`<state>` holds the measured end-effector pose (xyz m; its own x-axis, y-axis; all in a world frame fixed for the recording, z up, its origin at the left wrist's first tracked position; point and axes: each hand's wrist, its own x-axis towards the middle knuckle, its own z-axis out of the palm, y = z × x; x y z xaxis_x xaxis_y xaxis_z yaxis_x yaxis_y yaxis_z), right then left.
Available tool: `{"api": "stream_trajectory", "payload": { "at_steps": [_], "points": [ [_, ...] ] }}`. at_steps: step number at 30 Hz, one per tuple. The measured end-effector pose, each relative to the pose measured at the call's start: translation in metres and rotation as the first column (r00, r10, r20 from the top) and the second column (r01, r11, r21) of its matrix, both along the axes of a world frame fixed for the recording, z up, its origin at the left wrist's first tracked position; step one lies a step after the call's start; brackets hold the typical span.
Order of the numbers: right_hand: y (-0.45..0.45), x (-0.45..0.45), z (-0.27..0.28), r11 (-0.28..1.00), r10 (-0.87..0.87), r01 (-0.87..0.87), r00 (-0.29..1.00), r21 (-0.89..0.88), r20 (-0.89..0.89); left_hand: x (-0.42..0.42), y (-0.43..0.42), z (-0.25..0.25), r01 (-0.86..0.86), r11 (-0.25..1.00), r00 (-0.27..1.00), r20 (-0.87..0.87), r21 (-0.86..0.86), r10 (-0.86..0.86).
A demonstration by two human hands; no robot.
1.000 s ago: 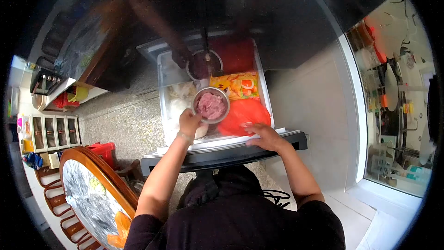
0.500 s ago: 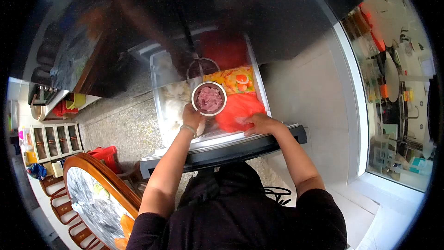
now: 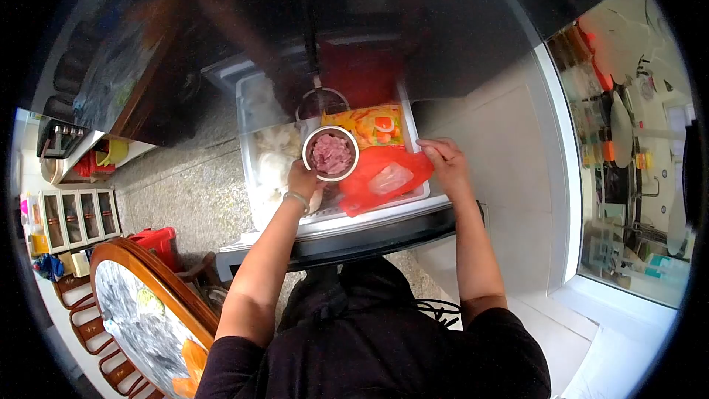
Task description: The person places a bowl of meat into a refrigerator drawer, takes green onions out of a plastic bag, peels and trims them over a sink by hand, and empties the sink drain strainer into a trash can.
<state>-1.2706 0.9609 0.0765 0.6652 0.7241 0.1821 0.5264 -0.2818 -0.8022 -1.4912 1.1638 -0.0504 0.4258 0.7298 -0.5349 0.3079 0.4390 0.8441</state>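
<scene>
Above an open white plastic drawer [image 3: 248, 170], a round silver metal bowl [image 3: 355, 151] of pink raw meat [image 3: 330, 155] is gripped at its side by the left hand [image 3: 300, 179], nearly level, presumably against spilling. A thin red plastic bag [image 3: 360, 186] is pinched at its edge by the right hand [image 3: 449, 166]; its pale contents cannot be made out.

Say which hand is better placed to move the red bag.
Right, most likely: the right hand seems to pinch the red bag by its edge, while the left hand holds the metal bowl.
</scene>
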Motion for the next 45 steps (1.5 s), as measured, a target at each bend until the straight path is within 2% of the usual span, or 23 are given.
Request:
{"api": "stream_trajectory", "payload": {
  "at_steps": [1,3,4,6,7,9,10,12,14,16,19,20,22,24,26,27,28,30,31,32,38,41,45],
  "points": [
    [-0.001,-0.001,-0.001,1.000,-0.006,0.006,1.000,-0.001,0.000,-0.002,0.001,-0.012,0.006,1.000,1.000,0.000,-0.001,-0.006],
    [-0.001,-0.004,-0.002,0.999,-0.029,0.017,0.962,-0.046,-0.271,-0.007,0.003,-0.046,0.072,0.948,0.986,-0.164,0.309,-0.022],
    [-0.001,-0.005,-0.002,0.999,-0.033,0.021,0.962,-0.047,-0.271,-0.004,0.002,-0.033,0.077,0.948,0.986,-0.164,0.308,-0.026],
    [-0.001,-0.007,0.000,0.998,-0.063,0.056,0.830,-0.030,-0.555,0.004,-0.001,0.006,0.201,0.873,0.919,-0.394,0.445,-0.011],
    [-0.001,-0.008,0.001,0.998,-0.068,0.061,0.830,-0.032,-0.553,0.002,0.002,-0.010,0.204,0.873,0.920,-0.392,0.444,-0.016],
    [0.002,-0.011,0.006,0.981,-0.012,0.162,0.586,0.103,-0.810,-0.005,0.011,-0.055,0.185,0.847,0.940,-0.342,0.498,-0.005],
    [0.002,-0.012,0.011,0.981,-0.015,0.167,0.585,0.102,-0.811,-0.006,0.009,-0.046,0.190,0.846,0.939,-0.343,0.498,-0.009],
    [0.003,-0.014,0.017,0.966,0.077,0.171,0.531,0.196,-0.844,-0.011,0.003,0.003,-0.149,0.989,0.986,0.078,0.005,0.149],
    [0.002,-0.014,0.013,0.963,0.104,0.161,0.513,0.215,-0.852,-0.010,-0.005,0.051,-0.158,0.987,0.982,0.093,-0.042,0.161],
    [0.005,-0.015,0.012,0.960,0.138,0.143,0.501,0.239,-0.854,-0.008,-0.010,0.090,0.038,0.988,0.962,0.273,-0.147,0.003],
    [0.007,-0.018,0.019,0.956,0.189,0.118,0.460,0.270,-0.868,0.008,-0.026,0.119,0.287,0.951,0.933,0.257,-0.113,-0.251],
    [0.008,-0.019,0.020,0.978,0.126,0.075,0.539,0.196,-0.833,0.015,-0.034,0.124,0.365,0.926,0.907,0.261,-0.095,-0.331],
    [0.007,-0.022,0.025,0.993,0.065,0.040,0.620,0.114,-0.782,0.028,-0.048,0.118,0.431,0.902,0.900,0.062,0.028,-0.432],
    [0.003,-0.025,0.033,0.997,0.029,0.032,0.674,0.068,-0.738,0.031,-0.055,0.070,0.393,0.915,0.911,0.093,0.094,-0.401],
    [-0.006,-0.027,0.032,0.997,0.020,0.040,0.687,0.066,-0.726,0.043,-0.057,0.079,0.395,0.892,0.919,-0.108,0.221,-0.380],
    [-0.011,-0.029,0.031,0.999,0.024,0.012,0.706,0.046,-0.708,0.045,-0.057,0.093,0.399,0.917,0.911,-0.129,0.028,-0.392],
    [-0.014,-0.030,0.031,1.000,0.030,-0.017,0.723,0.025,-0.690,0.047,-0.058,0.086,0.405,0.914,0.908,-0.127,0.025,-0.399],
    [-0.012,-0.036,0.032,0.999,0.024,0.012,0.710,0.046,-0.704,0.048,-0.061,0.053,0.486,0.718,0.859,-0.121,0.498,-0.498],
    [-0.011,-0.038,0.032,0.996,0.076,-0.015,0.711,0.092,-0.699,0.053,-0.065,0.047,0.503,0.817,0.864,-0.148,0.282,-0.481],
    [-0.010,-0.039,0.031,0.989,0.127,-0.041,0.712,0.140,-0.691,0.054,-0.068,0.043,0.504,0.816,0.864,-0.149,0.282,-0.482],
    [-0.010,-0.041,0.034,0.988,0.108,0.015,0.662,0.157,-0.741,0.045,-0.072,0.088,0.721,0.427,0.690,-0.512,0.546,-0.512],
    [-0.013,-0.037,0.022,0.978,0.129,0.040,0.655,0.205,-0.745,0.019,-0.072,0.080,0.593,0.260,0.800,-0.519,0.762,-0.303],
    [-0.008,-0.038,0.023,0.969,0.132,0.064,0.683,0.238,-0.718,-0.004,-0.054,0.069,0.777,0.411,0.629,-0.587,0.477,-0.510]
  ]
}}
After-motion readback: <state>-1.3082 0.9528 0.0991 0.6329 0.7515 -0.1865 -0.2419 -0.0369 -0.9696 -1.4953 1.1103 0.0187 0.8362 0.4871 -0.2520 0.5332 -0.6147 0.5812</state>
